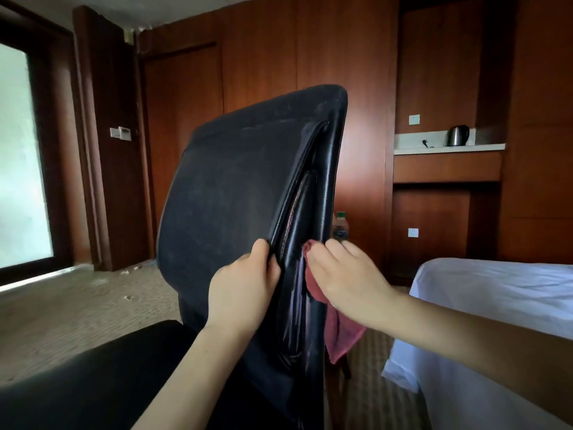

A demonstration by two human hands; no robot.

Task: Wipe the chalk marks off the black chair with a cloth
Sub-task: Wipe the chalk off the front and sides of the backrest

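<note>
The black chair (235, 193) stands side-on to the camera, its backrest the landmark here. The left hand (245, 290) clamps the backrest's near edge, its grip closed round the rim, probably to brace the chair against the rubbing. Just right of that edge, the right hand (344, 280) presses a reddish cloth (339, 336) flat onto the glossy rear panel, grip holding the cloth, whose loose end hangs below. Faint pale smears, likely chalk, remain on the backrest's fabric face
</note>
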